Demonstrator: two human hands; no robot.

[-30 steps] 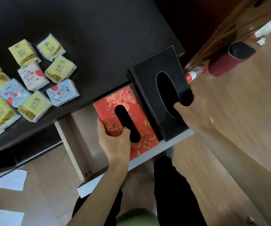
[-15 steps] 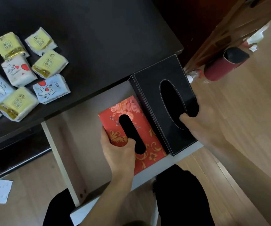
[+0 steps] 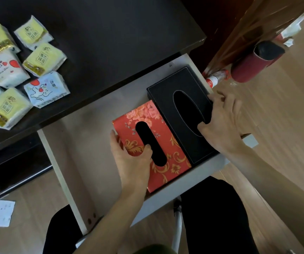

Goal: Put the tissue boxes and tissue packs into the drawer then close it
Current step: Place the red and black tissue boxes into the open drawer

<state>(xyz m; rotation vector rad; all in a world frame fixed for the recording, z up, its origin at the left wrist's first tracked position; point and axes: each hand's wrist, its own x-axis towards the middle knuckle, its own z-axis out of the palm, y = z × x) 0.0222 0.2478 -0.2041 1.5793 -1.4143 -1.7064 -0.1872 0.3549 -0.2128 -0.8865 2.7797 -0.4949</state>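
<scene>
Left hand: we grip the red floral tissue box point(image 3: 154, 143) with our left hand point(image 3: 132, 160), thumb hooked in its dispensing slot and fingers down its outer side, a hold that lets us steer it flat.
Right hand: our right hand point(image 3: 220, 123) closes on the black leather-look tissue box point(image 3: 182, 110), thumb in the oval opening, fingers over the far edge.
Boxes: both lie inside the open drawer point(image 3: 85, 125), side by side and touching, packed toward its right end; we judge this leaves the left floor free for the packs.
Tissue packs: the tissue packs point(image 3: 45, 59) wait in a cluster on the dark desktop point(image 3: 110, 33), well apart from the drawer.
Writing: the yellow packs carry printed characters we cannot read; a white pack shows red hearts and a script line too blurred to make out.
Remaining: packs not yet in, drawer not yet shut.
</scene>
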